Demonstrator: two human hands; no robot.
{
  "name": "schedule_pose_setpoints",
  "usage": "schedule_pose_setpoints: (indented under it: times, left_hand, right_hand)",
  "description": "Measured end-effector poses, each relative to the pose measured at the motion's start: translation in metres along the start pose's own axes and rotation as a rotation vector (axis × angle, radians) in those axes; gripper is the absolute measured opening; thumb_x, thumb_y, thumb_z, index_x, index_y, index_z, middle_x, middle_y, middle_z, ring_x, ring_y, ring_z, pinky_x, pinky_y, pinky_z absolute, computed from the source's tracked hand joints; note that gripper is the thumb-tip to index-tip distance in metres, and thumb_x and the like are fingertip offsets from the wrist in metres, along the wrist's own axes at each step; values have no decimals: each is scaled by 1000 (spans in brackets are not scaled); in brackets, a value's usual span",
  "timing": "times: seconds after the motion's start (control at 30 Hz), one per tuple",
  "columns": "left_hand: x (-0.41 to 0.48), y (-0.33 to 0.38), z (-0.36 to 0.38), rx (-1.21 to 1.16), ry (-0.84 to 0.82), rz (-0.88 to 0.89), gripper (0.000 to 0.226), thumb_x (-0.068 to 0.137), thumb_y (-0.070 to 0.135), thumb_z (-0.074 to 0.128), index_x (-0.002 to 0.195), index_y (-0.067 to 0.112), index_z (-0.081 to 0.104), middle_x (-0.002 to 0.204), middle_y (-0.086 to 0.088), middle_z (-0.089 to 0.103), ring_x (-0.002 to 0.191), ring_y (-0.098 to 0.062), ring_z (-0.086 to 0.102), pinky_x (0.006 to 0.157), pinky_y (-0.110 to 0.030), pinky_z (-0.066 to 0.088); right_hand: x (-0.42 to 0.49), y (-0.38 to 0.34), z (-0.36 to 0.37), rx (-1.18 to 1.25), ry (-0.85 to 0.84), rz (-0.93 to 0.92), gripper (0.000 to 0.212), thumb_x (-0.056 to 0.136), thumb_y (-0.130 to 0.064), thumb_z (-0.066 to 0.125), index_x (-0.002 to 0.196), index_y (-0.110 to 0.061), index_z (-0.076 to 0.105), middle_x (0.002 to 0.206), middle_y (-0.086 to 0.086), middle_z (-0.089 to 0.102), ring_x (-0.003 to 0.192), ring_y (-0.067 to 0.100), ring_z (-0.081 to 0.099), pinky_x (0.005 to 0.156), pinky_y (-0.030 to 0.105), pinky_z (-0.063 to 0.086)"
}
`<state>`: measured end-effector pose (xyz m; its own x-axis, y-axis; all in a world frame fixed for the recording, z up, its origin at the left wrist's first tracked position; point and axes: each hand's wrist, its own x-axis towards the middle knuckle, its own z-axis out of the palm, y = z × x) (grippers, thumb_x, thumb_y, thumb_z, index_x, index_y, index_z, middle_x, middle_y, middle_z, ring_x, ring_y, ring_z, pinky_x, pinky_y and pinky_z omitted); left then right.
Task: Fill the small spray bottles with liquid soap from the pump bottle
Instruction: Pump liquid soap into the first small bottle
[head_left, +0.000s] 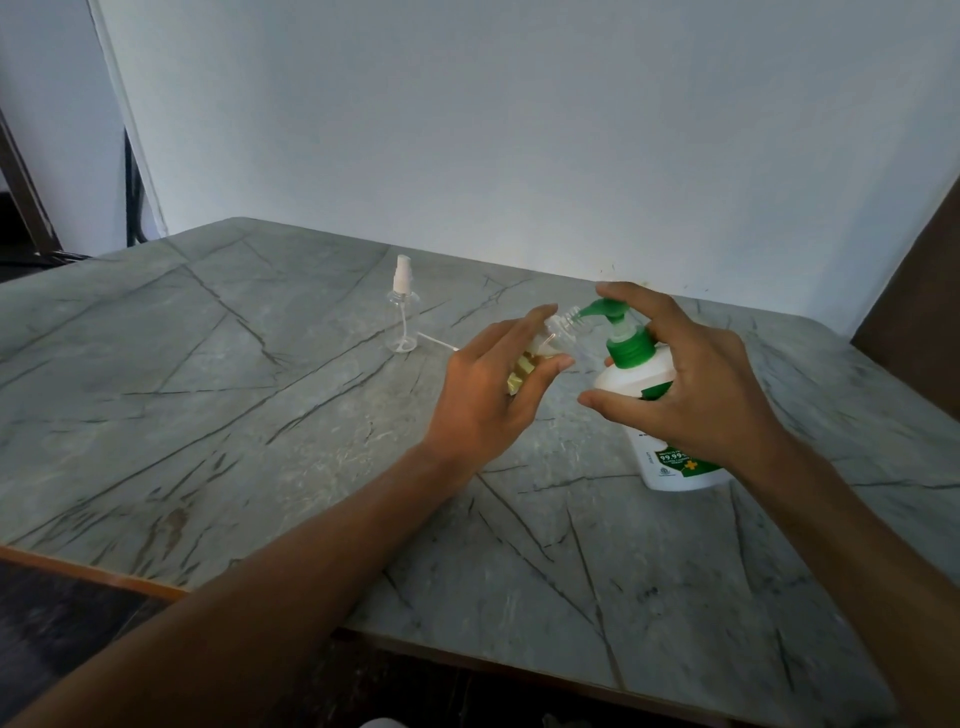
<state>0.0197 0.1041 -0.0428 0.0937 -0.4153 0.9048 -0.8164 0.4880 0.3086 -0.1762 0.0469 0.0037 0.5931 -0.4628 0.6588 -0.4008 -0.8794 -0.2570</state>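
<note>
White pump bottle (631, 376) labelled "99.99%", left hand (488, 395) holding tilted spray bottle (563, 332)

Pump bottle (631, 376): white body, green collar & pump head, green label w/ white print. Stands on the table (260, 415), leaning a bit toward me, my right hand (691, 395) wrapped round it, index finger on top of the pump. Spout points left, its tip right at the mouth of the open spray bottle (563, 330). That one's clear plastic, no cap, tilted neck-first toward the spout, gripped in my left hand (488, 384); yellowish liquid in its lower part. 2nd spray bottle (402, 312): clear, white sprayer on, upright, further back on the left, looks empty, thin tube curled inside.
</note>
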Motion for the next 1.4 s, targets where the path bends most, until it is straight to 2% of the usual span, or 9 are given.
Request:
schedule_pose_setpoints:
  times: [0.23, 0.4, 0.5, 0.6, 0.7, 0.83, 1.0, 1.23, 1.4]
  left_hand:
    - [0, 1, 0, -9, 6, 6, 43, 88, 27, 69, 123, 4, 61, 98, -6, 69, 85, -5, 58, 76, -4, 42]
    - [-3, 0, 2, -3, -19, 2, 44, 89, 33, 66, 124, 6, 61, 99, -4, 69, 84, 0, 54, 76, -3, 40]
    - [-4, 0, 3, -13, -19, 20, 44, 88, 29, 69, 124, 5, 62, 99, -5, 69, 84, -7, 59, 74, -12, 46]
    - [-4, 0, 4, -24, -22, 27, 45, 87, 29, 69, 124, 4, 62, 99, -6, 69, 83, -9, 61, 72, -18, 50]
    - [-2, 0, 2, -12, -16, 13, 45, 88, 31, 67, 124, 5, 61, 97, -5, 69, 82, -8, 60, 72, -14, 48]
    - [0, 0, 1, 3, -7, -2, 45, 88, 32, 66, 125, 6, 60, 96, -4, 68, 80, -7, 58, 72, -10, 45]
    - [0, -1, 1, 4, -7, 7, 45, 88, 30, 68, 125, 6, 60, 97, -5, 68, 80, -9, 60, 71, -15, 49]
    - [0, 1, 0, 1, -10, 8, 44, 88, 29, 69, 124, 5, 61, 97, -5, 69, 81, -8, 59, 72, -14, 48]
    - [-2, 0, 2, 7, -37, 24, 46, 88, 30, 68, 124, 4, 61, 98, -6, 69, 82, -4, 56, 73, -10, 45]
  right_hand:
    - [3, -2, 0, 41, 19, -2, 80, 62, -49, 85, 130, -46, 43, 100, -15, 65, 78, 6, 62, 68, 12, 49]
    - [4, -1, 1, 91, 42, 13, 75, 59, -48, 88, 121, -48, 47, 105, -5, 69, 81, 8, 66, 70, 24, 54]
    - [4, 0, 1, 107, 52, 28, 71, 57, -53, 85, 118, -46, 49, 102, -4, 70, 82, 9, 67, 71, 25, 54]
    - [3, 0, 0, 96, 46, 28, 72, 58, -55, 83, 119, -44, 47, 102, -5, 70, 83, 10, 67, 70, 24, 54]
    - [2, -1, -1, 67, 23, 19, 77, 61, -52, 84, 126, -45, 44, 102, -9, 69, 81, 8, 66, 70, 20, 53]
    - [1, -3, -1, 41, -17, 34, 90, 64, -48, 85, 139, -47, 36, 113, -11, 66, 86, 10, 64, 79, 20, 51]
    - [1, -4, -1, 50, -10, 26, 85, 62, -49, 85, 135, -47, 40, 104, -17, 64, 83, 6, 64, 72, 10, 50]
    - [3, -5, -2, 80, 12, 35, 81, 59, -47, 88, 123, -55, 38, 95, -6, 69, 79, 6, 65, 69, 16, 52]
    - [3, -2, -1, 108, 42, 36, 74, 57, -48, 88, 118, -49, 46, 98, -4, 71, 82, 11, 68, 72, 24, 54]
